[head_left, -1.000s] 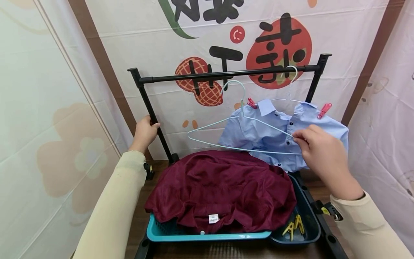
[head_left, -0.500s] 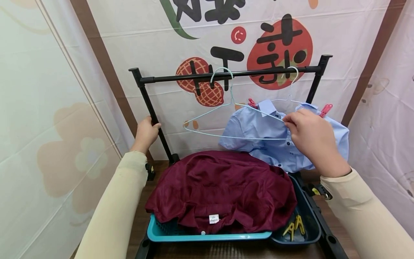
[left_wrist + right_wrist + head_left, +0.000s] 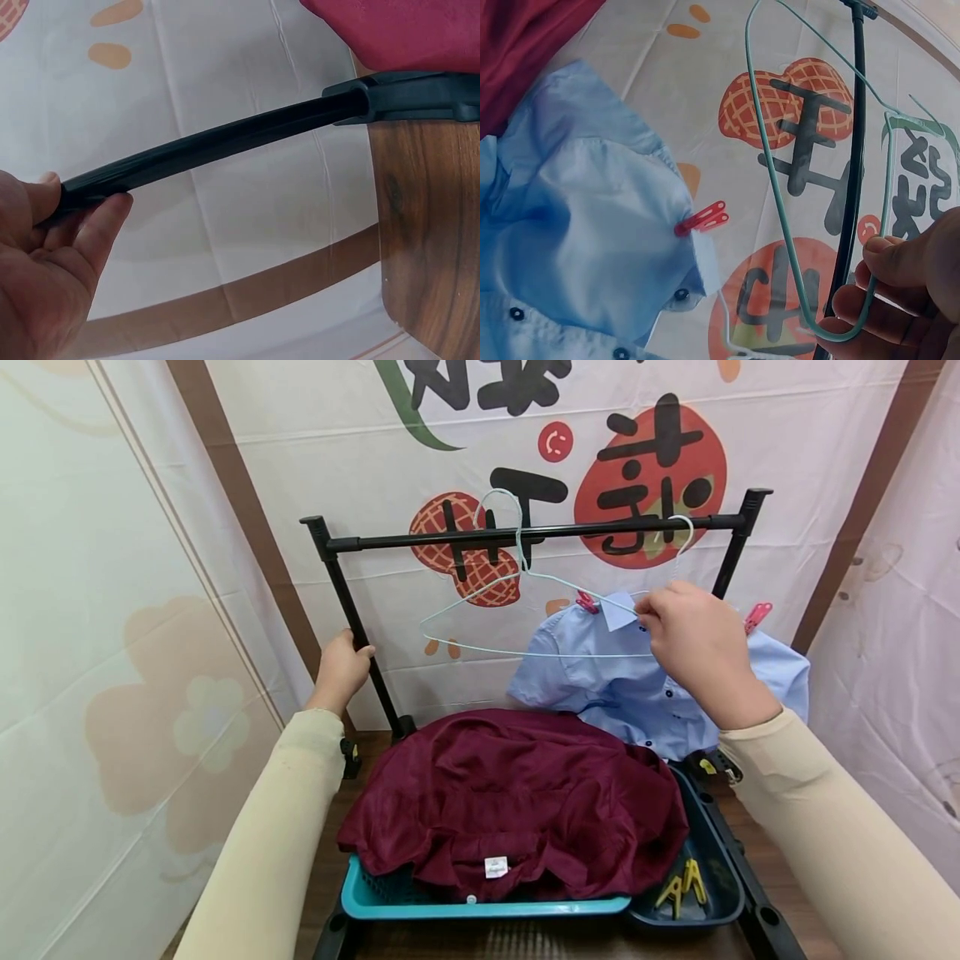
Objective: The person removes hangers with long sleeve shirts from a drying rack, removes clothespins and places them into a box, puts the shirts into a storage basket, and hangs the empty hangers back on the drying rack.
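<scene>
My left hand (image 3: pixel 341 672) grips the left post (image 3: pixel 347 597) of a black clothes rack, thumb and fingers around it. My right hand (image 3: pixel 708 656) pinches a pale green wire hanger (image 3: pixel 771 157) by its right end. The hanger's hook stands above the rack's crossbar (image 3: pixel 420 539); whether it touches the bar I cannot tell. Partly behind the right hand, a light blue shirt (image 3: pixel 581 652) hangs on a white hanger from the crossbar. A red clothespin (image 3: pixel 699 219) clips it near the collar, and another (image 3: pixel 757 617) at its right shoulder.
Below the bar, a maroon garment (image 3: pixel 517 785) lies heaped over a teal basket (image 3: pixel 487 910). To its right, a dark blue basket (image 3: pixel 738 897) holds yellow clothespins (image 3: pixel 670 893). A printed curtain (image 3: pixel 315 435) stands close behind the rack.
My right hand has risen and moved left with the hanger, bringing its hook from below the crossbar to above it. The left hand stays on the post.
</scene>
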Available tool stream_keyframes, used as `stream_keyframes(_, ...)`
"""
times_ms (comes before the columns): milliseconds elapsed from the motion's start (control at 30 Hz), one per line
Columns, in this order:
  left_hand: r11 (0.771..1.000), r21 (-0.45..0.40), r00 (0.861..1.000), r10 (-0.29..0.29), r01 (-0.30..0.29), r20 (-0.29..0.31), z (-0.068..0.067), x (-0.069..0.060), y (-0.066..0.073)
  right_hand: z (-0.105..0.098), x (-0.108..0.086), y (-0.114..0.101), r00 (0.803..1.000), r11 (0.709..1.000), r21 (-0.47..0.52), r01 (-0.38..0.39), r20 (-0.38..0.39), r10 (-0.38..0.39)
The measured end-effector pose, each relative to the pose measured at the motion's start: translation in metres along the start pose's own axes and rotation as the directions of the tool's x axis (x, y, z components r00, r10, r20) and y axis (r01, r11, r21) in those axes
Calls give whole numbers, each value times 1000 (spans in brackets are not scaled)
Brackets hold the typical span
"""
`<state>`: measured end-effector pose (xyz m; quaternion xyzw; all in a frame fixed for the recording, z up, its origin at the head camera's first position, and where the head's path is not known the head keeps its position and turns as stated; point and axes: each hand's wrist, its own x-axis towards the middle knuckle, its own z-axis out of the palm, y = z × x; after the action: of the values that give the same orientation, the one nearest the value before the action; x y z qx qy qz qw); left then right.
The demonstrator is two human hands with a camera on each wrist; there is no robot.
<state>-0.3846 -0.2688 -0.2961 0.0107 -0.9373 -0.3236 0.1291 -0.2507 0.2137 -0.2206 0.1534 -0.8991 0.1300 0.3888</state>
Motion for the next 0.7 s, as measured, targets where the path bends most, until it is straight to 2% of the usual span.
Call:
stream_keyframes(200,1000,4,1000,-3,3,-13,1,-1,1,6,14,-9,1000,1000,-9,7,5,-7)
stream_keyframes(467,1000,-1,1000,-8,8,-13,2,-2,2,13,37,-21,994,998,-20,-51,91,53)
stream_keyframes(700,1000,-1,1000,-8,8,-17,2,-1,1,26,50,-28,992,997,-45,-61,109,66)
